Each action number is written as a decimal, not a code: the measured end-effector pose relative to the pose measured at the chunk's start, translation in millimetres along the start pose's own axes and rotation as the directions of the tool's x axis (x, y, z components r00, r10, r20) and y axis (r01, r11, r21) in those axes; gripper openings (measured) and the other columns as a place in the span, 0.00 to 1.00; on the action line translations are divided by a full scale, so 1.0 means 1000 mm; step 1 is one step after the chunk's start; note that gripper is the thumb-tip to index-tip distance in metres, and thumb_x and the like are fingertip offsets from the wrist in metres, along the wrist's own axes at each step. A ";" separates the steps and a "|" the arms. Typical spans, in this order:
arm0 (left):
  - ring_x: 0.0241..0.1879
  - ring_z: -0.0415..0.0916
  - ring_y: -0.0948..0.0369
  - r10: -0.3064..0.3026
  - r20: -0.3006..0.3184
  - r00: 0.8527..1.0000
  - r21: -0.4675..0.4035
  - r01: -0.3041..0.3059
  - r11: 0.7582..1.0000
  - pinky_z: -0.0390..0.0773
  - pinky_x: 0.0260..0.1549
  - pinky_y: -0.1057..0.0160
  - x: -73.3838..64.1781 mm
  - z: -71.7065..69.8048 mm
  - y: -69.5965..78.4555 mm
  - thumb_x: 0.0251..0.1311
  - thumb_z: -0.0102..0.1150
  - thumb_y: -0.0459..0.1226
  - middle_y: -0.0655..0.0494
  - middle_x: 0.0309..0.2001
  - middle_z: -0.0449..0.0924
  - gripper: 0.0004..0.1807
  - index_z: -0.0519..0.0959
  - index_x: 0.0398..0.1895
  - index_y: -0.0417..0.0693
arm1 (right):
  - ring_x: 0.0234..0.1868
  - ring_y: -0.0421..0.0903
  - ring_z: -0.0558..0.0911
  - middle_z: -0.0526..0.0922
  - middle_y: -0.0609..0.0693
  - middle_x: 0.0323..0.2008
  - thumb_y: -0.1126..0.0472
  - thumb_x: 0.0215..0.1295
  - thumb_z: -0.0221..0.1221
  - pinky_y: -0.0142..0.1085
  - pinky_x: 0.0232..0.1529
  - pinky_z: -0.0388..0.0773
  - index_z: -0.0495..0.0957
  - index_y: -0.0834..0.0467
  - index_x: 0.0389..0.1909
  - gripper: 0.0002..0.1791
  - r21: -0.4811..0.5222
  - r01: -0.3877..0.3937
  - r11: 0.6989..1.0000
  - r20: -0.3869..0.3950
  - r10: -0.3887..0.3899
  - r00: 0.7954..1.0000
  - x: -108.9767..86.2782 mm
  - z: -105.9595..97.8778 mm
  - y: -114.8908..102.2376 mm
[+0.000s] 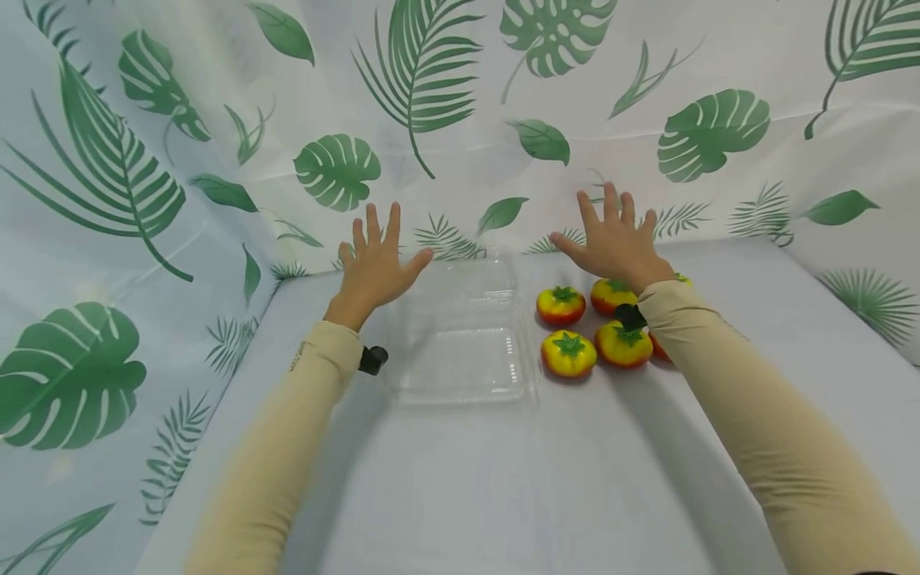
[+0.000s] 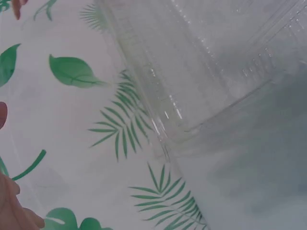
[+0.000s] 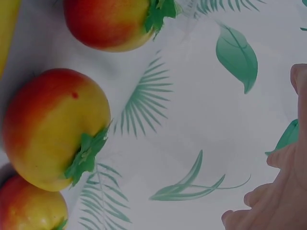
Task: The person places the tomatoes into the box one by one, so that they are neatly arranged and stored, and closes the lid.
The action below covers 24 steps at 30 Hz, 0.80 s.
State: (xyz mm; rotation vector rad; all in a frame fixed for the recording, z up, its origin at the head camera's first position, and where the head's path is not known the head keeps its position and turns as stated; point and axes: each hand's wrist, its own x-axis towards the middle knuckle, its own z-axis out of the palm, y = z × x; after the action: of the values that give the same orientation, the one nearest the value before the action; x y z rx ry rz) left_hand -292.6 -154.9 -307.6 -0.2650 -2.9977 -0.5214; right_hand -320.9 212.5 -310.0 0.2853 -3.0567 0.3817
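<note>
The person's left hand (image 1: 375, 274) and right hand (image 1: 620, 249) hang spread, empty, the clear box (image 1: 460, 394) lying left of the red-yellow fruits (image 1: 569, 358), apparently for easy reach

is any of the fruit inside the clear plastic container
No, in the head view the red-and-yellow fruits all sit on the table, to the right of the clear plastic container.

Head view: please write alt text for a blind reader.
Left hand and right hand, empty and spread, hover over a pale table. A clear plastic container sits left of red-and-yellow fruits, before a leaf-print backdrop.
</note>
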 end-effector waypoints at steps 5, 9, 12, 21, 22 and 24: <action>0.83 0.19 0.39 -0.012 0.008 1.000 -0.071 0.012 0.997 0.30 0.75 0.27 -0.017 -0.008 -0.010 0.76 0.43 0.69 0.47 0.85 0.13 0.55 0.25 0.88 0.60 | 0.81 0.76 0.27 0.23 0.71 0.82 0.28 0.78 0.44 0.78 0.70 0.23 0.32 0.58 0.87 0.56 -0.007 -0.009 1.000 0.012 0.009 1.000 0.000 -0.003 0.005; 0.84 0.21 0.39 0.005 0.003 1.000 -0.112 -0.004 0.994 0.33 0.75 0.26 -0.033 -0.009 -0.019 0.75 0.44 0.69 0.44 0.86 0.16 0.56 0.26 0.88 0.56 | 0.80 0.77 0.28 0.24 0.72 0.82 0.29 0.78 0.46 0.78 0.70 0.24 0.33 0.59 0.87 0.55 -0.002 -0.011 1.000 0.015 0.011 1.000 -0.003 -0.005 0.008; 0.83 0.22 0.37 0.035 0.003 0.999 -0.143 -0.034 0.989 0.37 0.74 0.24 -0.047 -0.005 -0.024 0.75 0.47 0.67 0.42 0.86 0.18 0.57 0.26 0.88 0.52 | 0.80 0.77 0.28 0.23 0.72 0.82 0.30 0.79 0.46 0.79 0.70 0.24 0.33 0.59 0.87 0.55 0.001 -0.008 1.000 0.018 0.008 1.000 -0.005 -0.007 0.011; 0.85 0.22 0.46 0.090 0.054 0.994 -0.332 -0.067 0.941 0.39 0.77 0.29 -0.083 0.023 -0.038 0.70 0.60 0.62 0.50 0.86 0.16 0.65 0.23 0.87 0.52 | 0.80 0.80 0.30 0.24 0.74 0.82 0.30 0.79 0.46 0.80 0.69 0.26 0.33 0.61 0.87 0.55 0.028 -0.014 1.000 0.035 0.013 0.999 -0.010 -0.014 0.024; 0.85 0.22 0.47 0.088 0.067 0.994 -0.350 -0.059 0.935 0.38 0.77 0.30 -0.086 0.028 -0.039 0.70 0.61 0.62 0.51 0.86 0.16 0.65 0.24 0.87 0.52 | 0.79 0.80 0.30 0.24 0.74 0.82 0.31 0.79 0.47 0.80 0.69 0.26 0.33 0.61 0.87 0.55 0.035 -0.017 0.999 0.040 0.016 0.999 -0.012 -0.015 0.026; 0.85 0.22 0.47 0.083 0.097 0.992 -0.381 -0.040 0.924 0.38 0.77 0.30 -0.093 0.037 -0.040 0.69 0.63 0.62 0.51 0.86 0.16 0.66 0.24 0.87 0.53 | 0.79 0.80 0.30 0.24 0.74 0.82 0.31 0.79 0.47 0.80 0.69 0.25 0.33 0.60 0.87 0.55 0.051 -0.024 0.998 0.049 0.021 0.999 -0.014 -0.016 0.031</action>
State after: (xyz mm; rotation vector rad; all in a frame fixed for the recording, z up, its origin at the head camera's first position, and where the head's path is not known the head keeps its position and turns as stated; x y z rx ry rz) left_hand -210.9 -194.0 -365.9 -0.4256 -2.9560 -1.1151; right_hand -312.4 248.5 -303.0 0.2661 -3.1032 0.4624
